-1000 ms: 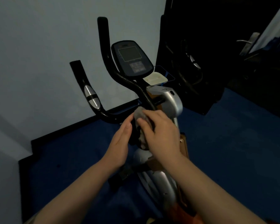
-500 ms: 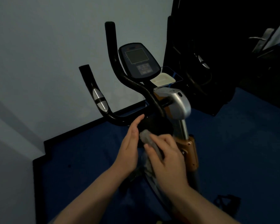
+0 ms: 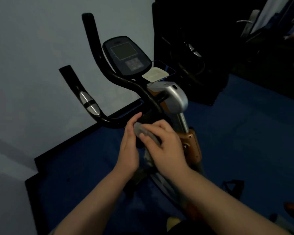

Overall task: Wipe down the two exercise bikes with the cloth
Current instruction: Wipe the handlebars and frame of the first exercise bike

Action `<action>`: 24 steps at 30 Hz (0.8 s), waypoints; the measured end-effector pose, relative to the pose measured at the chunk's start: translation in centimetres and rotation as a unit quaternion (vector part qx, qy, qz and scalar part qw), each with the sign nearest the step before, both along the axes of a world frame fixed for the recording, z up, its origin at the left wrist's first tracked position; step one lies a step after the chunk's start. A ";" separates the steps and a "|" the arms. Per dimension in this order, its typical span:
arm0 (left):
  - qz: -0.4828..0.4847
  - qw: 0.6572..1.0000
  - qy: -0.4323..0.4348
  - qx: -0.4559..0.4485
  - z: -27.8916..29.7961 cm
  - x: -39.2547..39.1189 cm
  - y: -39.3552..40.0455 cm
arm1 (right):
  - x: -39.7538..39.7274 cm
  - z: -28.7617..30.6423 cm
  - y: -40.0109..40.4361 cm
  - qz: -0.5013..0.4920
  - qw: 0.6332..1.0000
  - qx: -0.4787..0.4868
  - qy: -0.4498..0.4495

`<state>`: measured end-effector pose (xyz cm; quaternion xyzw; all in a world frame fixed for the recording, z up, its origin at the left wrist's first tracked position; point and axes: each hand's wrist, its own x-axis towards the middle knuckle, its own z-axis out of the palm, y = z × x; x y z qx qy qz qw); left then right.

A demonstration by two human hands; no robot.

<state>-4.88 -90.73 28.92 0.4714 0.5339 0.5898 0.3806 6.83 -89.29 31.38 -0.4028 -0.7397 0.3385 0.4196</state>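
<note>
Dim room; no writing legible anywhere. Right hand (image 3: 166, 143) curled over grey cloth (image 3: 143, 132), pressing it to the exercise bike (image 3: 176, 99) just below the handlebar (image 3: 109, 122) junction. Left hand (image 3: 128, 150) flat, fingers straight and together, beside the cloth. Console (image 3: 127, 55) beyond the handlebar, screen blank. Second bike (image 3: 192, 51) farther back, dark.

A blue floor (image 3: 244, 150) carries the exercise bike (image 3: 176, 102), with a dark cabinet (image 3: 193, 48) standing behind it.

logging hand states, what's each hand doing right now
Left hand: open, straight fingers beside the crumpled grey cloth.
Right hand: closed, gripping the cloth against the black bike handlebar stem.
</note>
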 end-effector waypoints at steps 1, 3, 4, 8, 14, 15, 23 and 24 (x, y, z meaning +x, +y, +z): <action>-0.006 1.000 -0.004 -0.007 0.0 -0.2 -0.1 | -0.2 -0.3 -0.6 -0.006 1.000 0.000 0.018; -0.028 0.999 -0.003 -0.018 0.2 -0.6 -0.1 | 0.7 -1.2 -1.6 -0.002 1.000 0.016 0.022; -0.037 0.999 0.003 -0.021 0.4 -0.8 0.0 | 1.5 -1.3 -1.7 0.003 1.000 0.027 0.004; -0.026 0.998 0.043 -0.033 2.1 -1.1 1.8 | 2.5 0.0 0.8 -0.096 0.979 0.138 -0.116; -0.024 0.993 0.099 -0.064 3.0 -0.5 4.1 | -0.6 -0.4 -0.9 -0.147 0.965 0.099 -0.195; -0.023 0.992 0.109 -0.061 2.8 -0.5 4.1 | -0.2 -0.4 -1.1 -0.132 0.975 0.067 -0.164; -0.001 0.988 0.155 -0.014 2.2 -0.5 3.7 | 2.6 3.0 4.0 -0.188 0.977 0.064 -0.078; 0.001 0.987 0.159 -0.015 2.3 -0.4 3.7 | 2.2 2.7 4.7 -0.167 0.982 0.016 -0.083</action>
